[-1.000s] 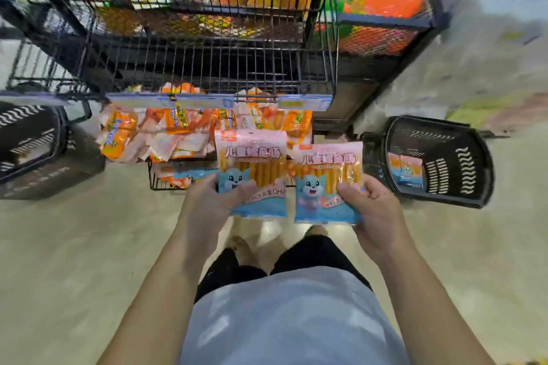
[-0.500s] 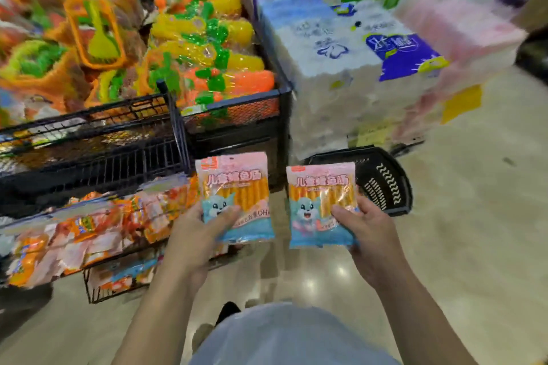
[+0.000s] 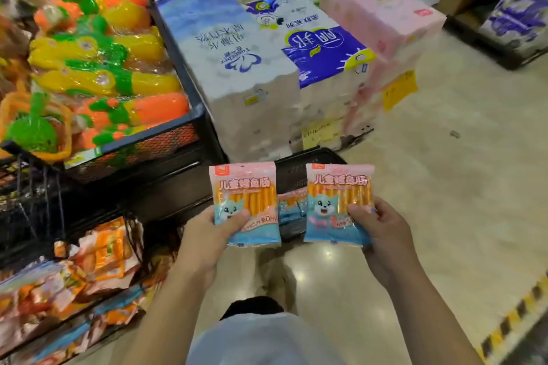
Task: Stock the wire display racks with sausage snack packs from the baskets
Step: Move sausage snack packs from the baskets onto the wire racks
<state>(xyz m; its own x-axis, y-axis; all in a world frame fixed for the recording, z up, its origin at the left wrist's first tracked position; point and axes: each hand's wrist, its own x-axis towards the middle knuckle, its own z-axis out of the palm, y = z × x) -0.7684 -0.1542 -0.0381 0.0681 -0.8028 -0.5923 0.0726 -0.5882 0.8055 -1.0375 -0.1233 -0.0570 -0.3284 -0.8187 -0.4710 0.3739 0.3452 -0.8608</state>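
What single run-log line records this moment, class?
left hand: grips left pack | right hand: grips right pack | basket: behind packs | rack: lower left

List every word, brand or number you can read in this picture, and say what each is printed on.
"儿童鳕鱼肠": top of the left pack.
"DHA": low on the left pack.
"儿童鳕鱼肠": top of the right pack.
"丽邦", upside down: purple label of a tissue pack.
Too blurred to read: the yellow tags, the print on the pale pack, and the small print on both held packs.
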